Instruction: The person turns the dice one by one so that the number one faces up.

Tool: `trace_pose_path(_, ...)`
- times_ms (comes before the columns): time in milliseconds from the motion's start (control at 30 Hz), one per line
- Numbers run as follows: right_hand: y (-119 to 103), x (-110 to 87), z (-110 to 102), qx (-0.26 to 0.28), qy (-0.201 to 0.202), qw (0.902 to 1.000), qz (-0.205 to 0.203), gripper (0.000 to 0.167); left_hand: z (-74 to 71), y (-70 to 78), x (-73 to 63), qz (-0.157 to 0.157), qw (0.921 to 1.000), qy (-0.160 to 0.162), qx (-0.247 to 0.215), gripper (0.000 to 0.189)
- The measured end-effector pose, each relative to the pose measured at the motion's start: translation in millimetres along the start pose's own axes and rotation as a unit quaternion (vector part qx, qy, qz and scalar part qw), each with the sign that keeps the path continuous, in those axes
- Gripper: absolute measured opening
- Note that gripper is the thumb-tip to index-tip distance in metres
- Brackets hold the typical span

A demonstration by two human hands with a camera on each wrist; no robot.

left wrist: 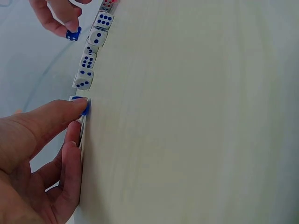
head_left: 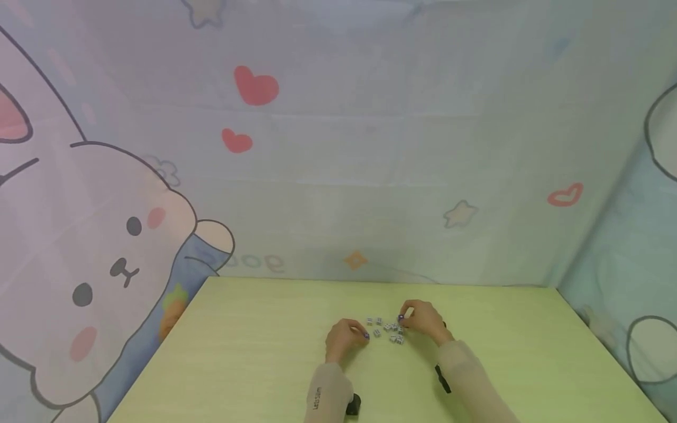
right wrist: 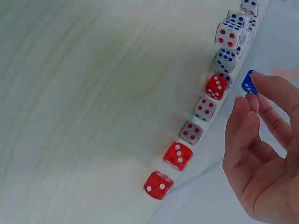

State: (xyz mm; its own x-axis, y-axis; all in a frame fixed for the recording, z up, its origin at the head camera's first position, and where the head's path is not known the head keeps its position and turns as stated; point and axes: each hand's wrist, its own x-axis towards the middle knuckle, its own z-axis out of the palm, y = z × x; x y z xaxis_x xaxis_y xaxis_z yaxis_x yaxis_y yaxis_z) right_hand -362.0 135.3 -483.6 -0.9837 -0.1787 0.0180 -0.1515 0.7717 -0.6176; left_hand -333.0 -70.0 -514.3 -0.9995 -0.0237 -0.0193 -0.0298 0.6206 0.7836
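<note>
My left hand [head_left: 342, 338] is at the left of a group of dice, low over the table. Its thumb and fingertips pinch a blue die [left wrist: 85, 108], mostly covered by the thumb. On the other side of the group, my right hand [head_left: 425, 319] holds another blue die [right wrist: 248, 84] between thumb and fingertip, raised off the tabletop. Between the hands lie several white dice [left wrist: 88, 60] with blue or red dots. A red die [right wrist: 216, 87] sits among them, and two more red dice [right wrist: 178, 156] lie at one end in the right wrist view.
The dice rest on a pale yellow-green table [head_left: 254, 352]. Behind it hangs a printed cloth [head_left: 344, 147] with hearts, stars and a rabbit. Black straps [head_left: 443, 379] show at the sleeves.
</note>
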Motion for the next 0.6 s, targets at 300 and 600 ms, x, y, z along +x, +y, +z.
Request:
trace_pose_path(300,3,7.6,11,-0.042,0.01,0.999,0.004,0.01,0.4,0.8,-2.0,0.013,0.9999,0.005,-0.006,0.012)
trace_pose_path(600,1,5.9,12,-0.051,0.024,0.9984,0.002,0.009,-0.8,1.9,-3.6,0.012,0.9999,0.006,-0.009,0.011)
